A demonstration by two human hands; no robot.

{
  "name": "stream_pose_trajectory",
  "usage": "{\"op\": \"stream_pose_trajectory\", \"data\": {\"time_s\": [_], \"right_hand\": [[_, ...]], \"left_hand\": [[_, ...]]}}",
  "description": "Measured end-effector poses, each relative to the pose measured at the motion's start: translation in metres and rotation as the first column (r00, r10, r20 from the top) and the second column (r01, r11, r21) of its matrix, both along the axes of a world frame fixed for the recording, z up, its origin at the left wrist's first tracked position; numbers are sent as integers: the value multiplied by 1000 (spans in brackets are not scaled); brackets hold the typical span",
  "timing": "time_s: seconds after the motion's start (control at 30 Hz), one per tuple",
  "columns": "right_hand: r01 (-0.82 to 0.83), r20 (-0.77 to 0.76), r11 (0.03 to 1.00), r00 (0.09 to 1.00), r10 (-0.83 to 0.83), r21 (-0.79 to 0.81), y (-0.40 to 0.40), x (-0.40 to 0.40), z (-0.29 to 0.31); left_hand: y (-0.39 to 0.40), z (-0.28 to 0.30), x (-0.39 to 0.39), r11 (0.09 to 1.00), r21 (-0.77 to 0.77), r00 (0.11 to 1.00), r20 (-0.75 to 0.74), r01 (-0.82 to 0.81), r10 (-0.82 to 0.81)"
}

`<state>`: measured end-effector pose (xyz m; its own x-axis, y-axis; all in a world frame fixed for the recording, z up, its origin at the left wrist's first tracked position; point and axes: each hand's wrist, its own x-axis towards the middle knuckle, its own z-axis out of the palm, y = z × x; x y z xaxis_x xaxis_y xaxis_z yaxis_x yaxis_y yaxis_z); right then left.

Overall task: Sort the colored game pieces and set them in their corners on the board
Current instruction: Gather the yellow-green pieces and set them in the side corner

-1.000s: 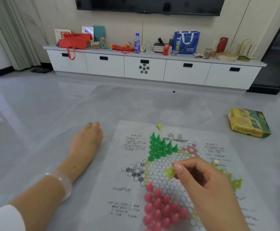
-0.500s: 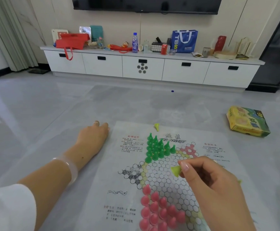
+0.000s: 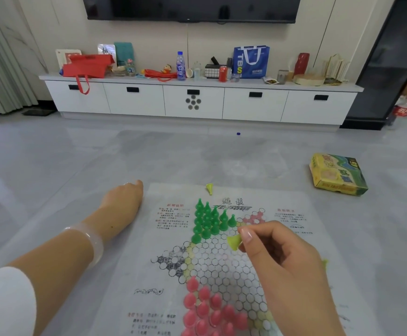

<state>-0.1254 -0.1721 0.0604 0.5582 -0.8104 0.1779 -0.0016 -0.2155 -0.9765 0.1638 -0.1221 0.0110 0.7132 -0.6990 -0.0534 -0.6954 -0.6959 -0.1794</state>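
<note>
Sliding toward the paper board's [image 3: 282, 197] far corner, the left hand [image 3: 122, 200] is resting flat on the floor, while the right hand [image 3: 277, 258] is pinching a yellow piece [image 3: 234, 241] above the centre; green and pink corners appear filled.

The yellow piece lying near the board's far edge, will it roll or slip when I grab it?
The yellow piece looks cone-shaped and lies tipped over, so it would probably roll in a curve if nudged. It looks like small, light plastic, likely slippery on the glossy board.
</note>
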Motion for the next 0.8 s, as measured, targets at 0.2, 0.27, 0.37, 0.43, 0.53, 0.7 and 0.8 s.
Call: {"op": "stream_pose_trajectory", "data": {"time_s": [0.2,0.27,0.37,0.43,0.53,0.7,0.8], "right_hand": [[19,46,999,999,-21,35,-4,-5,4],[33,57,998,998,-36,51,-8,-8,5],[60,71,994,995,-67,89,-15,-10,7],[64,89,990,993,-76,122,-18,-10,8],[69,96,987,992,-83,146,-22,-13,10],[135,79,972,985,-152,194,-32,-18,5],[139,75,970,985,-157,201,-32,-19,7]], "left_hand": [[-34,18,-2,868,-414,827,-563,-273,-8],[-57,28,-3,569,-411,312,-911,-712,-268],[-78,40,-9,331,-50,-202,-703,-942,-682],[-91,38,-18,299,-38,-190,-693,-954,-695],[-108,27,-30,547,-512,362,-858,-662,-365],[-122,23,-39,943,-224,912,-274,248,-305],[-134,18,-47,965,-67,939,-222,253,-261]]}}
